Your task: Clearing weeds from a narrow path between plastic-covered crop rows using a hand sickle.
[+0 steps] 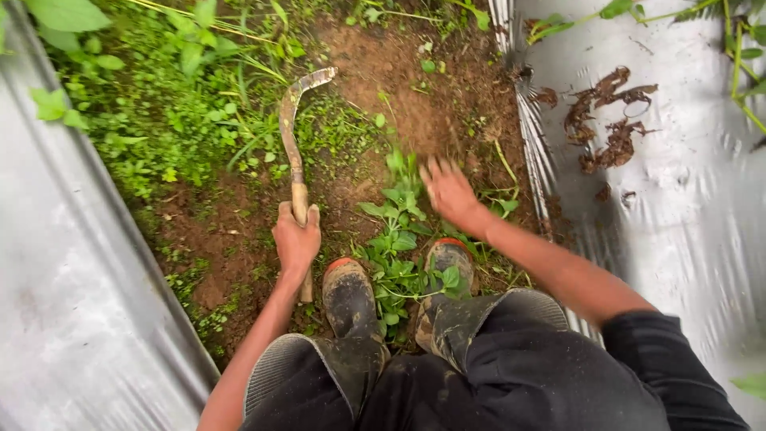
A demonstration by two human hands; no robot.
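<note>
- While its fingers wrap the wooden handle, the left hand (296, 238) holds a curved sickle (294, 136), blade arching up over bare soil (399, 88).
- Fingers of the right hand (448, 191) are spread and blurred, holding nothing, just above leafy weeds (396, 239).
- Those weeds stand between two muddy boots (349, 297).
- Silver plastic sheeting (686, 191) flanks the strip.

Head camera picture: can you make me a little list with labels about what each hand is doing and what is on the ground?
left hand: shut around the wooden handle of a curved sickle, blade pointing away
right hand: open, blurred, fingers spread over leafy weeds
boots: muddy, one on each side of the weeds
ground: brown soil with green plants
sides: silver plastic sheet left and right
</note>
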